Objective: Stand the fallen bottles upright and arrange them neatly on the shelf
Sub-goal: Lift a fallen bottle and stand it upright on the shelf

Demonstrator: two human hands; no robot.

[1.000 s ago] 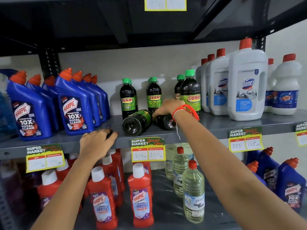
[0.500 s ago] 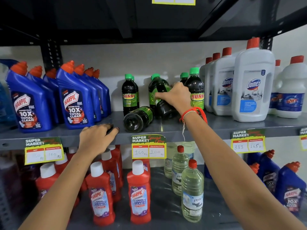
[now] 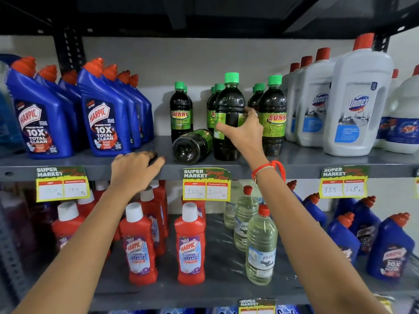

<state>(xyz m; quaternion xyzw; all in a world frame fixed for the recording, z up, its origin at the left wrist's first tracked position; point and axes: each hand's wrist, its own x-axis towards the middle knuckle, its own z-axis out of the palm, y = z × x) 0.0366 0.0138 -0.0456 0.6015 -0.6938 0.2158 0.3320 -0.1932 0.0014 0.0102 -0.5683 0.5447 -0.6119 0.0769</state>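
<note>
At the middle of the grey metal shelf (image 3: 306, 160), the right hand (image 3: 243, 134) wraps its grip around an upright dark bottle with a green cap (image 3: 229, 114), standing it at the front edge. The left hand (image 3: 133, 172) rests curled on the shelf lip, grasping nothing that I can make out. Just left, a second dark bottle (image 3: 192, 146) lies on its side, base outward; likely it comes next. Blue Harpic bottles (image 3: 104, 114) and white Domex jugs (image 3: 356, 105) crowd both flanks.
</note>
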